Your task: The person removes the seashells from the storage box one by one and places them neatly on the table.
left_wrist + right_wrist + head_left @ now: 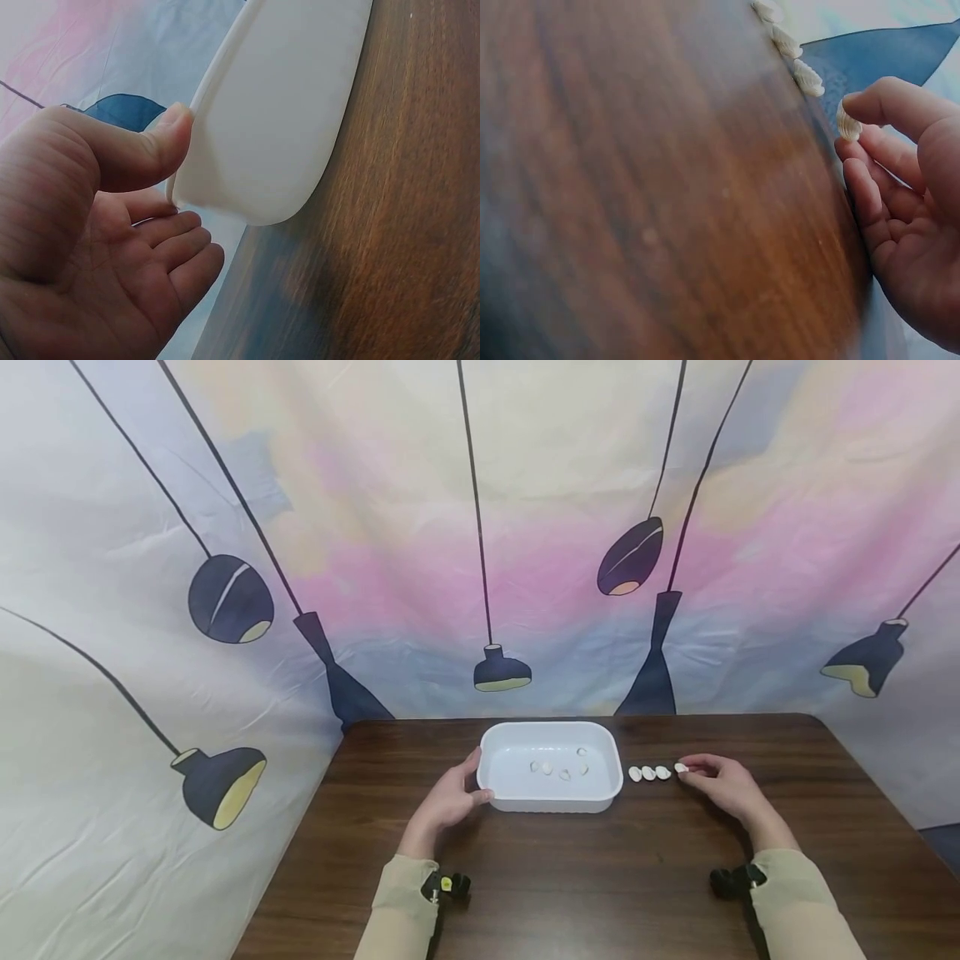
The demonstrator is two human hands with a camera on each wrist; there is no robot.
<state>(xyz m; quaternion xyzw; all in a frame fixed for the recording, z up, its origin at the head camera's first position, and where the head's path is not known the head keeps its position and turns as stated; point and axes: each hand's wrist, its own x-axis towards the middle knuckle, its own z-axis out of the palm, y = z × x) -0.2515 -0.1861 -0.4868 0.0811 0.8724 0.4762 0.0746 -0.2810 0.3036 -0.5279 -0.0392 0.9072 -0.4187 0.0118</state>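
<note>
A white rectangular dish (549, 805) stands on the table, with several small pale seashells (565, 774) lying inside it. My left hand (452, 795) grips the dish's left end, the thumb at the front corner and the fingers along the side; the left wrist view shows the thumb (169, 139) on the rim. To the right of the dish, three ribbed white seashells (648, 773) lie side by side in a row. At the row's right end my right hand (726, 785) pinches another seashell (848, 122) between thumb and fingers, a small gap from the row.
The dark brown wooden table (570, 885) runs under everything, its far edge close behind the dish. Behind it hangs a cloth backdrop (562, 610) printed with lamps. A small black device is strapped to each wrist, over the beige sleeves (401, 893).
</note>
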